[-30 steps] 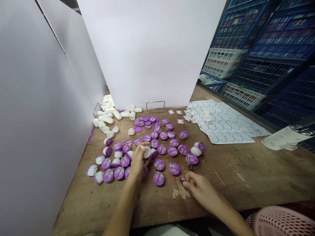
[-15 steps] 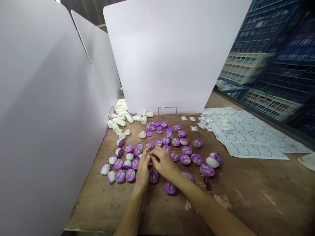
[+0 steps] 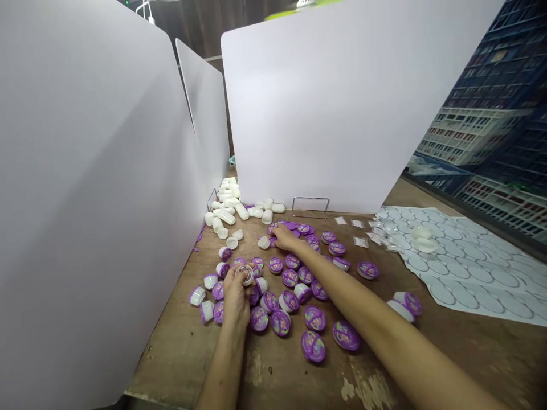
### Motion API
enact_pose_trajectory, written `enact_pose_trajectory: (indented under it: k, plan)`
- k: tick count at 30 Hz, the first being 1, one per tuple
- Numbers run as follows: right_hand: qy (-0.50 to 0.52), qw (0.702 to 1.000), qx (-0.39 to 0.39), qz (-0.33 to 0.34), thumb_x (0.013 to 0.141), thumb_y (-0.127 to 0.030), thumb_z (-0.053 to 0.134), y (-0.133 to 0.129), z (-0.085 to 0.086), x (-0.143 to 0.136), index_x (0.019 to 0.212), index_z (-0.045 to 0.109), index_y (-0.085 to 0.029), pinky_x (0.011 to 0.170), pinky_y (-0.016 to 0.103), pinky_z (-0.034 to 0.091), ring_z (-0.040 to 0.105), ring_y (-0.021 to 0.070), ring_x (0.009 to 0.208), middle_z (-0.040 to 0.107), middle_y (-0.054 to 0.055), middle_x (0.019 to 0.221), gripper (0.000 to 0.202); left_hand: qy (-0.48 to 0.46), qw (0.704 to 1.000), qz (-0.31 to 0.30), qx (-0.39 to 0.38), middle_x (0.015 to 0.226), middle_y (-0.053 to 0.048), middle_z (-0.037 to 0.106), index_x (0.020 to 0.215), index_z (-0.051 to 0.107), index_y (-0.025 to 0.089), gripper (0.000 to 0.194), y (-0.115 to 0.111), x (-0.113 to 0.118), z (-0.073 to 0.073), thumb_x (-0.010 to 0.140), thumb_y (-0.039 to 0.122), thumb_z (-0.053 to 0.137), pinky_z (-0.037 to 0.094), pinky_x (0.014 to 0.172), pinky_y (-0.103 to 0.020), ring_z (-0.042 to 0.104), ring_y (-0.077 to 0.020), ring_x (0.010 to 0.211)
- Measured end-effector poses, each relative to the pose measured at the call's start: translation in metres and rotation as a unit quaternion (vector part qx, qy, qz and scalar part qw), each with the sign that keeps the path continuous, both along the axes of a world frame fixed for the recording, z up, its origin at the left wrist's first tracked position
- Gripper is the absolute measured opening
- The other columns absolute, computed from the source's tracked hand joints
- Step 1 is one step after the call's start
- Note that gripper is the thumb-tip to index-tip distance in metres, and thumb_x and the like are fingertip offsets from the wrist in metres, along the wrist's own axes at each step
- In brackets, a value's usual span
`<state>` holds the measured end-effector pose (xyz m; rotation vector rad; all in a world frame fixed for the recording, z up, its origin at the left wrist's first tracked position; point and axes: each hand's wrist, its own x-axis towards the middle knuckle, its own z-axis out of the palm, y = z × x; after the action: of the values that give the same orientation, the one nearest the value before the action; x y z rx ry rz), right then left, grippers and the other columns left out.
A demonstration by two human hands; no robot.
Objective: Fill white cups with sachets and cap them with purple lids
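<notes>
My left hand [image 3: 236, 293] is closed around a small white cup [image 3: 244, 275], its open mouth facing up with something small inside that I cannot make out. Farther forward, my right hand [image 3: 285, 237] has its fingers bent down on a flat purple lid [image 3: 272, 242], partly hidden beneath them. More purple lids [image 3: 303, 229] lie in a loose pile just right of these fingers. Around and below both hands are spread many white cups with printed purple lids [image 3: 281, 322]. A bare white cup [image 3: 264, 242] stands left of my right fingertips.
White capsule-shaped containers [image 3: 226, 216] are heaped at the back left. White panels [image 3: 316, 114] wall the wooden table [image 3: 179, 353] at left and back. Small clear packets [image 3: 360, 242] and a sheet printed with ovals [image 3: 465, 256] lie right; stacked crates [image 3: 465, 134] stand beyond.
My hands were together over the cups; now they are apart. My right hand has reached forward to the purple lids, while my left keeps a white cup. The view has shifted left.
</notes>
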<state>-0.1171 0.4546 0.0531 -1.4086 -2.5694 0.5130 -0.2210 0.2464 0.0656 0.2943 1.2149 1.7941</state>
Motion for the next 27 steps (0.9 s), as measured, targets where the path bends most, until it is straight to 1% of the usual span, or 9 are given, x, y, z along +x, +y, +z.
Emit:
enact_pose_trajectory:
  k: [2,4,7,12,15,18,20,23,27]
  plan:
    - [-0.023,1.000,-0.002,-0.016,0.075,-0.012,0.069,0.007,-0.005,0.008,0.100,0.068,-0.014,0.085,0.029,0.044,0.062,0.0231,0.101,0.067,0.013,0.108,0.024,-0.025,1.000,0.015,0.006,0.069,0.004,0.061,0.083,0.055,0.016,0.036,0.000,-0.003,-0.002,0.051,0.019,0.072,0.019,0.036,-0.015,0.041,-0.0028,0.041]
    - [-0.050,0.998,0.002,-0.046,0.079,-0.011,0.064,0.013,-0.007,0.020,0.099,0.068,-0.012,0.085,0.032,0.044,0.063,0.0254,0.101,0.069,0.016,0.103,0.020,-0.037,0.999,0.027,0.018,0.067,0.005,0.059,0.083,0.056,0.017,0.037,0.000,-0.003,-0.002,0.050,0.019,0.072,0.020,0.037,-0.014,0.041,-0.0025,0.041]
    - [-0.083,0.994,0.013,-0.073,0.079,-0.009,0.062,0.017,-0.008,0.037,0.101,0.068,-0.012,0.089,0.036,0.043,0.062,0.0288,0.107,0.069,0.018,0.106,0.022,-0.053,0.998,-0.002,0.027,0.070,0.003,0.061,0.085,0.056,0.017,0.034,0.003,0.004,-0.001,0.053,0.020,0.069,0.021,0.037,-0.014,0.043,-0.0036,0.043]
    - [-0.091,0.995,0.028,-0.037,0.082,-0.010,0.057,0.011,-0.013,0.048,0.112,0.063,-0.011,0.090,0.034,0.045,0.061,0.0278,0.109,0.065,0.019,0.115,0.031,-0.061,0.993,-0.087,0.049,0.068,0.002,0.058,0.081,0.052,0.017,0.029,0.004,0.024,0.004,0.057,0.025,0.068,0.018,0.033,-0.015,0.042,-0.0046,0.042]
    - [-0.088,0.995,0.035,-0.016,0.083,-0.013,0.058,0.010,-0.017,0.049,0.112,0.063,-0.010,0.094,0.034,0.043,0.058,0.0277,0.113,0.062,0.019,0.119,0.030,-0.052,0.991,-0.106,0.058,0.062,0.006,0.051,0.083,0.050,0.019,0.033,0.002,0.031,0.006,0.063,0.036,0.070,0.017,0.032,-0.015,0.040,-0.0049,0.040]
    - [-0.080,0.996,0.036,-0.021,0.082,-0.020,0.063,0.010,-0.018,0.050,0.111,0.063,-0.011,0.097,0.036,0.042,0.055,0.0290,0.116,0.059,0.019,0.123,0.030,-0.018,0.993,-0.108,0.049,0.060,0.008,0.047,0.087,0.050,0.020,0.038,0.000,0.033,0.007,0.067,0.045,0.070,0.015,0.032,-0.014,0.034,-0.0033,0.036]
    - [-0.068,0.997,0.033,-0.033,0.081,-0.019,0.063,0.010,-0.017,0.050,0.107,0.064,-0.011,0.096,0.037,0.042,0.055,0.0293,0.115,0.059,0.018,0.121,0.027,0.007,0.993,-0.109,0.048,0.062,0.008,0.049,0.092,0.053,0.020,0.040,0.000,0.034,0.007,0.067,0.045,0.071,0.016,0.033,-0.014,0.033,-0.0026,0.037]
    - [-0.037,0.998,0.025,-0.051,0.077,-0.009,0.061,0.007,-0.011,0.048,0.097,0.067,-0.010,0.094,0.037,0.044,0.059,0.0297,0.110,0.065,0.019,0.111,0.021,0.031,0.992,-0.110,0.052,0.066,0.006,0.051,0.095,0.057,0.018,0.039,-0.001,0.036,0.007,0.067,0.041,0.071,0.020,0.034,-0.014,0.036,-0.0028,0.039]
    - [0.040,0.995,0.022,-0.083,0.071,-0.003,0.059,0.001,0.005,0.043,0.083,0.068,-0.011,0.089,0.038,0.046,0.063,0.0307,0.101,0.069,0.019,0.095,0.017,0.059,0.992,-0.096,0.051,0.067,0.005,0.053,0.095,0.059,0.018,0.032,-0.001,0.037,0.005,0.069,0.034,0.066,0.021,0.033,-0.014,0.037,-0.0033,0.040]
